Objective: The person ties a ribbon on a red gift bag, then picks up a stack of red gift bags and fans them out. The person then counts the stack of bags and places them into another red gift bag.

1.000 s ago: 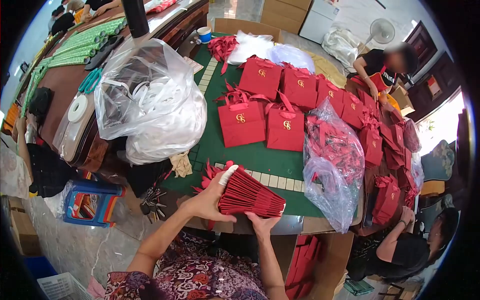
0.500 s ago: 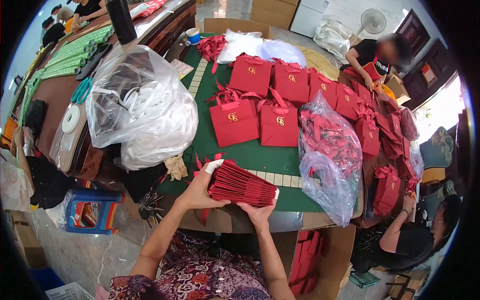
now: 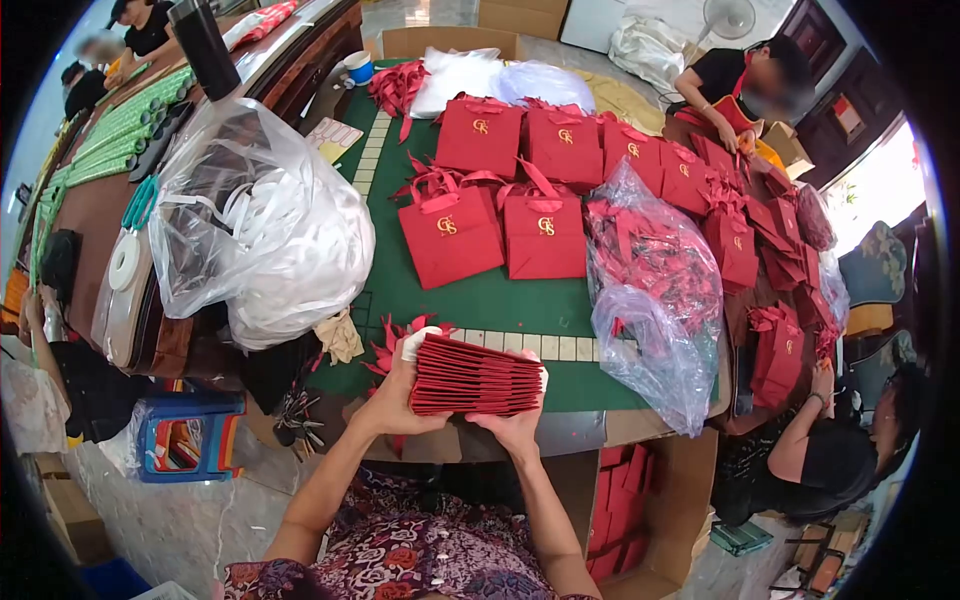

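Observation:
A thick stack of folded red paper gift bags point(image 3: 476, 376) is held between my two hands above the near edge of the green table. My left hand point(image 3: 392, 398) grips its left end, thumb along the underside. My right hand point(image 3: 516, 425) closes round the right end. White wraps cover some fingertips. Red ribbon strands point(image 3: 392, 338) show just beyond my left hand. Past the stack, red gift bags with gold lettering, such as one standing bag point(image 3: 450, 248), are set in rows with ribbon handles.
A clear bag of white ribbon point(image 3: 285, 240) sits at left, a clear bag of red ribbons point(image 3: 655, 250) at right. An open carton point(image 3: 672, 500) with red bags stands below the table. One person point(image 3: 745, 85) works at far right, another point(image 3: 840, 440) at near right.
My hands have levelled the stack, which was tilted down to the right, and its right end is drawn slightly left. The whole view has shifted a little.

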Demonstrator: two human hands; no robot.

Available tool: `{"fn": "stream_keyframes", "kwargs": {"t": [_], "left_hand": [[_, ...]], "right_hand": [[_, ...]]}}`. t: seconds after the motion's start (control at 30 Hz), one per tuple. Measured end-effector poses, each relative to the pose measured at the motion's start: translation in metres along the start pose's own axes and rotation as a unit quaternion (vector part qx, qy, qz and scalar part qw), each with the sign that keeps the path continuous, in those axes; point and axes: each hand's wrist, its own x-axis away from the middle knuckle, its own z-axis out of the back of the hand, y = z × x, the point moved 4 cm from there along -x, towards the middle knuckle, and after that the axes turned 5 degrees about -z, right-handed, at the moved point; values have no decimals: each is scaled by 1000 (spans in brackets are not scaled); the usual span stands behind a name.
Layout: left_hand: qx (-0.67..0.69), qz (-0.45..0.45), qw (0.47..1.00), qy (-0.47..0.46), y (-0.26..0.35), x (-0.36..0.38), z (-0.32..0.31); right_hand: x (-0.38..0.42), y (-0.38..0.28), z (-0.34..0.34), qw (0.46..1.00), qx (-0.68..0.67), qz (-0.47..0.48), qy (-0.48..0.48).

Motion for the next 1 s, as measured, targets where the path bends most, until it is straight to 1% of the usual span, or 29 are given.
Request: {"fn": "stream_keyframes", "kwargs": {"t": [0.1,0.2,0.23,0.27,0.3,0.33,0.37,0.43,0.53,0.6,0.67,0.8,1.0], "left_hand": [[-7,18,1000,-2,-3,2,-1],[-10,7,1000,-11,-5,0,4],[33,14,999,0,-7,0,3],[77,21,997,10,-8,-1,2],[78,22,997,6,-7,-1,2],[95,21,995,1,-5,-2,3],[112,22,993,-4,-2,-2,3],[99,22,995,-9,3,-2,5],[95,25,995,-6,4,-4,4],[104,30,994,-1,3,-3,3],[94,24,995,-7,0,-2,3],[77,31,997,-3,-10,4,3],[83,26,996,-21,-13,2,3]], "right_hand": [[-1,4,2,999,-10,-31,-14],[-1,-7,2,1000,3,-3,-23],[0,-14,3,1000,4,-2,-20],[4,-23,6,996,82,25,10],[7,-29,11,985,159,51,41],[13,-28,16,985,160,50,44],[19,-32,21,974,202,75,72],[34,-41,25,943,278,114,140],[45,-48,27,930,314,123,147],[44,-53,24,927,314,124,162],[42,-52,22,934,304,121,143],[42,-50,19,929,316,134,141],[38,-53,20,944,279,124,127]]}}
